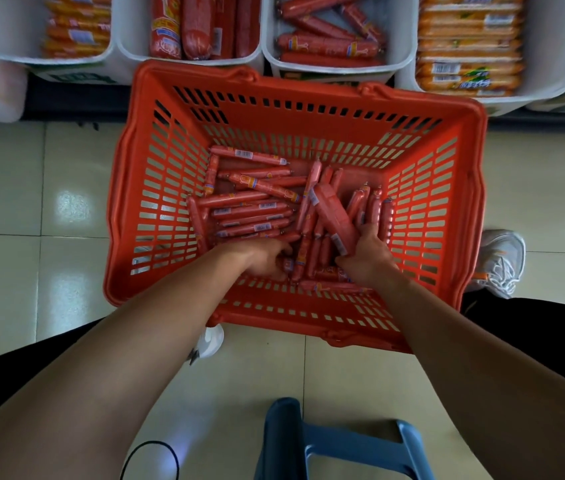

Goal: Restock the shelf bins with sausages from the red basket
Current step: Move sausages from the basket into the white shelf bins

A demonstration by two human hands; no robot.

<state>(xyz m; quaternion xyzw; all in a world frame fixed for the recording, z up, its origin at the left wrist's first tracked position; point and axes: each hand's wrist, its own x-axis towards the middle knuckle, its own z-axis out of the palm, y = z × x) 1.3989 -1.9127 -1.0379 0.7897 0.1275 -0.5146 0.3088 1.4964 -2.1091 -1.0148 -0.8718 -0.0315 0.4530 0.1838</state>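
Both hands down in the red basket on the floor: left hand clenched around sausages near the near wall, right hand grasping a tilted bundle. Shelf bins just beyond.

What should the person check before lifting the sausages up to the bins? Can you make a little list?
1. Right hand has sausages gathered: ok, its fingers close around a bunch.
2. Left hand has a firm grip: cannot tell, its fingers are buried among the thin sausages.
3. Red basket sits steady on the floor: ok.
4. Matching bin of thin red sausages has room: ok, bare white wall shows inside.
5. Way up to the bin is free: ok, nothing stands between basket and shelf.
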